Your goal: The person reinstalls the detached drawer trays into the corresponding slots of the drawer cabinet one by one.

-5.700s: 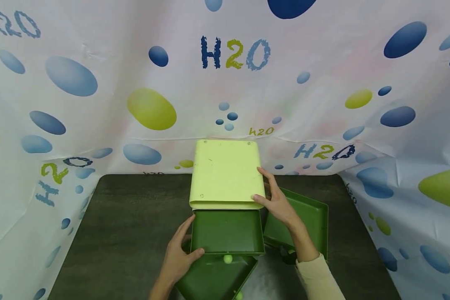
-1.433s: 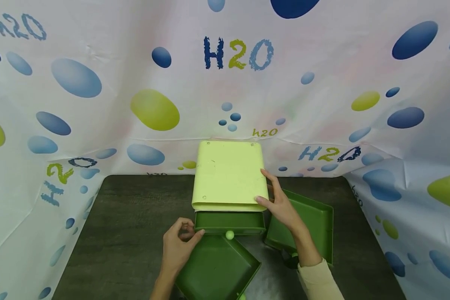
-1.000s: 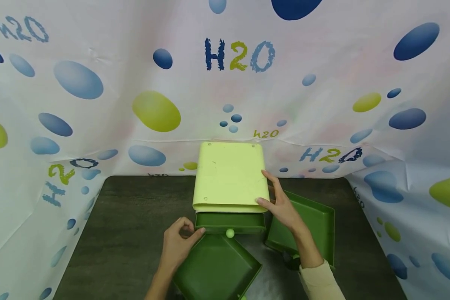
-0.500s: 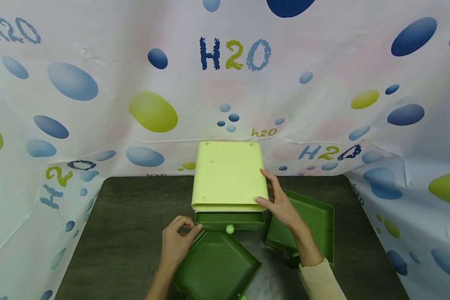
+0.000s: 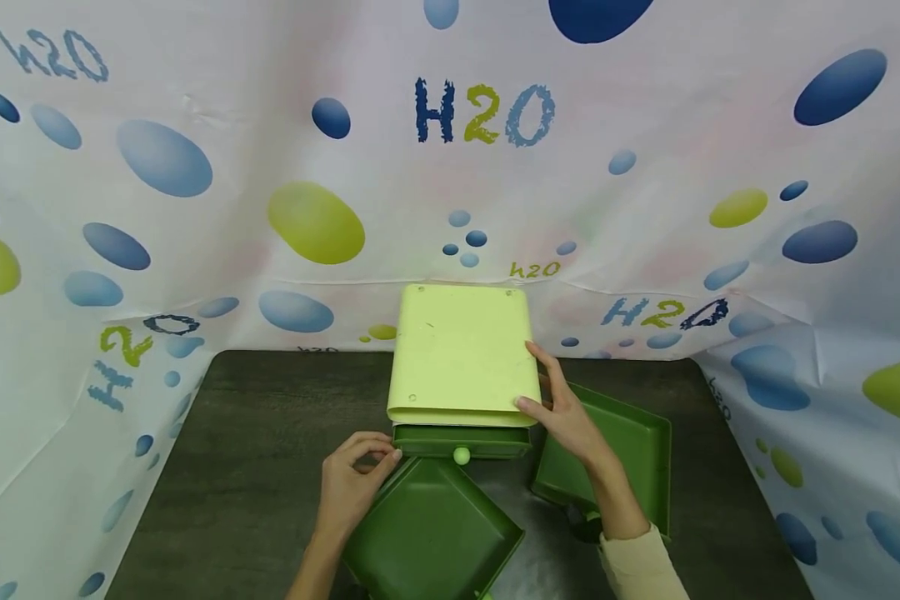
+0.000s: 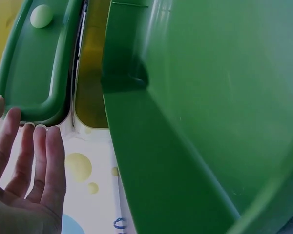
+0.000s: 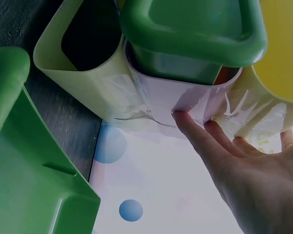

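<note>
White backdrop (image 5: 390,179) w/ blue & lime spots and "H2O" lettering fills the bkgd and wraps round both sides. Below it we've got the dark tabletop (image 5: 270,467), streaky like wood. Biggest item on it is the lime cabinet (image 5: 461,350), rear ctr; the wrist views show several compartments, w/ a pale middle compartment (image 7: 156,97) b/w two yellowish ones. Next, size-wise: the front loose drawer (image 5: 431,533), green, turned cornerwise nr us, and the right-hand loose drawer (image 5: 622,450), also green, beside the cabinet, partly hidden by our R arm. Our green inserted drawer (image 5: 427,448) sits in that pale compartment, mostly in, w/ its front poking out past the lime edge. Our L hand (image 5: 348,492) is at its L front corner, thumb and fingertips touching, hand loosely spread, no firm hold on it. Our R hand (image 5: 566,417) spans the cabinet's R side, thumb on the top nr the front, fingers extended along the side, not wrapped round anything. R wrist ends in a cream sleeve (image 5: 641,562). Smallest: the round lime knob (image 5: 461,456) on the inserted drawer's front.
</note>
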`<state>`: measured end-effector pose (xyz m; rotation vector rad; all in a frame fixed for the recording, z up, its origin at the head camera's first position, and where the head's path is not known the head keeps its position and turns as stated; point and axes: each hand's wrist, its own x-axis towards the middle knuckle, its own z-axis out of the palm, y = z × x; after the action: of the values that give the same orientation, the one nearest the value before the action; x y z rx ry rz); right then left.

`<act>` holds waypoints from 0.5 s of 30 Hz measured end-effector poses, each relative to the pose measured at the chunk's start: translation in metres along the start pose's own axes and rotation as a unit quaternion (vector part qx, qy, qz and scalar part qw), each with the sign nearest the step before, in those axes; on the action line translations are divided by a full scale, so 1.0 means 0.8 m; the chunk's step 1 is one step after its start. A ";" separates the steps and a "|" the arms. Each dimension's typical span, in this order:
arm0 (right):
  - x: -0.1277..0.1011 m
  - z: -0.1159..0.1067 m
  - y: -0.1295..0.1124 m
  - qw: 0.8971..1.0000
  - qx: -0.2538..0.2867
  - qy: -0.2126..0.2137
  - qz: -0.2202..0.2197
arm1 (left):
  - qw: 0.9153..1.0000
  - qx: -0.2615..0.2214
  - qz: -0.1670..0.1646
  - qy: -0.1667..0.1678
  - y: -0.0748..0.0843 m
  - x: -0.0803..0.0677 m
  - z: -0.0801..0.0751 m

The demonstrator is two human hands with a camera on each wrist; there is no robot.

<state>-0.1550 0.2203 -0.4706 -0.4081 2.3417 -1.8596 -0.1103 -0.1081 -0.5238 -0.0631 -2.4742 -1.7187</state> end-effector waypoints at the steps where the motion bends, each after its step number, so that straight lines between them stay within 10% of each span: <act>1: -0.001 0.000 0.000 1.000 -0.002 0.000 -0.002 | 1.000 0.002 0.002 -0.003 -0.001 0.000 0.000; 15: 0.000 -0.001 -0.002 1.000 0.003 -0.006 0.004 | 1.000 0.001 0.014 -0.008 -0.002 -0.001 0.004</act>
<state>-0.1547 0.2206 -0.4687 -0.4081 2.3254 -1.8562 -0.1098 -0.1058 -0.5267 -0.1125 -2.4739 -1.7120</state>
